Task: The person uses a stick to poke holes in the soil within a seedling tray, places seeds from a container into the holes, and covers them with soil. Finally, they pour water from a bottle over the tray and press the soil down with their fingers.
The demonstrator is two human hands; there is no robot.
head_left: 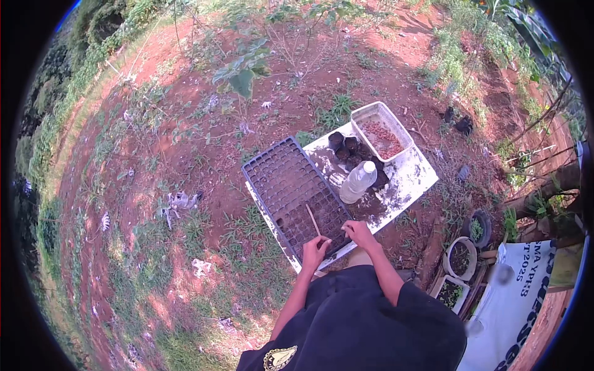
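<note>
A black seedling tray [291, 179] with many soil-filled cells lies on a white board [411, 179]. My left hand [316, 250] is at the tray's near edge, its fingers closed around a thin stick [314, 219] that points up over the cells. To its right, my right hand [359, 233] is over the tray's near right corner with fingertips pinched together; anything between them is too small to make out. A clear plastic bottle with a white cap [358, 183] stands right of the tray. Behind it are small black pots [344, 148] with soil.
A white container [383, 131] with reddish pieces sits at the board's far corner. At right are round planters [461, 258], a rectangular planter [450, 293] and a printed white banner [510, 303]. Red soil with weeds surrounds the board.
</note>
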